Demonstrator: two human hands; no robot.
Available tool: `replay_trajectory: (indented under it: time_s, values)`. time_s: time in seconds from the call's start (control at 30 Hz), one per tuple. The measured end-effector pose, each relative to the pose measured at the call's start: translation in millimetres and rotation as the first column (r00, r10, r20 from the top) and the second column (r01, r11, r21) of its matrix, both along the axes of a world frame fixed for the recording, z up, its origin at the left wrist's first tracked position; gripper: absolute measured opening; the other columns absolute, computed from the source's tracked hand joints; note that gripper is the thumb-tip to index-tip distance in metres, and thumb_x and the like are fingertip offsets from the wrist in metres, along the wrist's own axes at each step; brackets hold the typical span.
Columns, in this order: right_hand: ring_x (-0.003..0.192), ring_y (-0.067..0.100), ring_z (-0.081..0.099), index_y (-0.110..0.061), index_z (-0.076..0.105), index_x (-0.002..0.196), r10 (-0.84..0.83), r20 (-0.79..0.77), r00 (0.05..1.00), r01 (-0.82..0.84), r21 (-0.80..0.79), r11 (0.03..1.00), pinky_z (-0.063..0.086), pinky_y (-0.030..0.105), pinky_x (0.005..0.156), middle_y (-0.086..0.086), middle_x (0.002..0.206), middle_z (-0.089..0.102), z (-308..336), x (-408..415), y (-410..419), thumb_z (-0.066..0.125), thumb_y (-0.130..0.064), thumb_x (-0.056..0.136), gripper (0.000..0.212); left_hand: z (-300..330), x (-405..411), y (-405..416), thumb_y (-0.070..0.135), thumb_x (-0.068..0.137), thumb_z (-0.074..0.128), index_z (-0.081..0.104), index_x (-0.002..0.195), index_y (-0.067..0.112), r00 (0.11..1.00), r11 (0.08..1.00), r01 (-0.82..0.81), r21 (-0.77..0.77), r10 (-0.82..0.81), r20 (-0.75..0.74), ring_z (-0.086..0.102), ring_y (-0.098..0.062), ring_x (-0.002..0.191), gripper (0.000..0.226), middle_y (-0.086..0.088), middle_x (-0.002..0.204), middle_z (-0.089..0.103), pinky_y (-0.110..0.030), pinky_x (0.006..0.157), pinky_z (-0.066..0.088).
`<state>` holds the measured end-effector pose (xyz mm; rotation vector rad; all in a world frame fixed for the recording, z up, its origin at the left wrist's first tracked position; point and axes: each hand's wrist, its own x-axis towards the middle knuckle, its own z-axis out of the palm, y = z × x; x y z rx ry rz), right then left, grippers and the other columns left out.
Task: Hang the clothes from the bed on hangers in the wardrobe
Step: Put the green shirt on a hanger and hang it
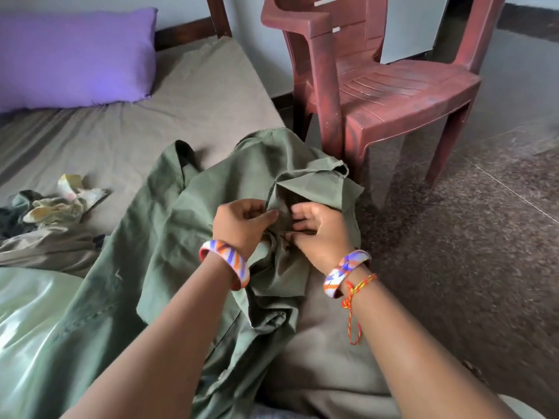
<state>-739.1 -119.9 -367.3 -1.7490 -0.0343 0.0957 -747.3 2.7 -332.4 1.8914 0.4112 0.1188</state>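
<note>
I am leaning over the bed point(196, 95), which is covered with a grey-brown sheet, and both my hands are busy in the olive green garment point(169, 237) that lies crumpled across the bed's near right part, one corner of it reaching the mattress edge beside the chair. My left hand point(242, 225) has its fingers curled into a fold of the garment, thumb pointing toward the other hand. My right hand point(317, 234) sits just beside it, fingers bent and pinching the same bunched cloth from the opposite side, so the two hands nearly touch over a dark opening in the fabric. On each wrist I wear a striped bangle point(225, 264) in white, orange and purple, and a red-and-yellow thread point(354, 300) is tied round my right wrist.

Left of the green garment, also on the bed, lies a small heap of other clothes point(57, 204), pale yellow print over something dark. A shiny pale green cloth point(33, 328) spreads over the bed's near left corner, touching the green garment. A purple pillow point(75, 55) rests at the far end of the bed. A reddish-brown plastic chair point(378, 86) stands on the speckled floor point(469, 252) just beside the bed's right edge.
</note>
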Motion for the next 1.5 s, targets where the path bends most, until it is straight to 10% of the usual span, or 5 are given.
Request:
replay_trajectory:
  time_s: [0.37, 0.57, 0.83, 1.17, 1.5]
  values:
    - [0.09, 0.026, 0.062, -0.013, 0.071, 0.091, -0.008, 0.297, 0.955, 0.145, -0.441, 0.886, 0.045, 0.033, 0.076, 0.006, 0.091, 0.071, 19, -9, -71, 0.057, -0.023, 0.092, 0.017, 26, 7, -16, 0.02, 0.081, 0.069, 0.064, 0.064, 0.011, 0.986, 0.949, 0.145, -0.279, -0.161, -0.036, 0.052, -0.007, 0.038, 0.02, 0.0, 0.046, 0.058, -0.014, 0.04, 0.038]
    - [0.075, 0.01, 0.058, -0.028, 0.055, 0.085, 0.192, 0.138, 0.972, -0.142, -0.31, 0.94, 0.047, 0.028, 0.076, 0.0, 0.083, 0.064, 84, -13, -115, 0.076, -0.009, 0.072, 0.03, 61, 14, -37, 0.021, 0.088, 0.06, 0.069, 0.07, 0.007, 0.952, 0.856, -0.032, 0.515, -0.132, 0.278, 0.047, -0.021, 0.058, 0.024, -0.011, 0.06, 0.057, -0.025, 0.056, 0.035]
    - [0.076, 0.01, 0.063, -0.028, 0.071, 0.072, 0.164, 0.435, 0.885, 0.139, -0.584, 0.8, 0.052, 0.027, 0.074, -0.006, 0.077, 0.07, 139, -4, -121, 0.075, -0.008, 0.072, 0.021, 105, 21, -60, 0.023, 0.082, 0.064, 0.069, 0.072, 0.022, 0.931, 0.759, 0.037, 0.65, -0.263, 0.254, 0.06, -0.029, 0.079, 0.011, -0.006, 0.077, 0.065, -0.023, 0.065, 0.04]
    - [0.083, 0.01, 0.059, -0.022, 0.077, 0.087, 0.03, 0.572, 0.82, 0.255, -0.41, 0.876, 0.041, 0.016, 0.08, -0.004, 0.085, 0.071, 108, 7, -143, 0.074, -0.02, 0.077, 0.01, 109, 68, -112, 0.025, 0.078, 0.074, 0.062, 0.108, -0.002, 0.967, 0.977, 0.206, 0.05, -0.196, -0.166, 0.052, -0.02, 0.067, 0.042, -0.009, 0.088, 0.058, -0.026, 0.068, 0.042]
    - [0.066, 0.001, 0.063, -0.025, 0.069, 0.077, -0.29, 0.225, 0.93, 0.28, 0.074, 0.957, 0.05, 0.013, 0.073, -0.005, 0.073, 0.068, 61, 21, -146, 0.074, -0.001, 0.074, 0.024, 72, 80, -145, 0.015, 0.084, 0.066, 0.072, 0.097, 0.008, 0.885, 0.79, 0.443, 0.423, -0.46, -0.067, 0.047, -0.009, 0.064, 0.016, 0.0, 0.071, 0.056, -0.021, 0.067, 0.044]
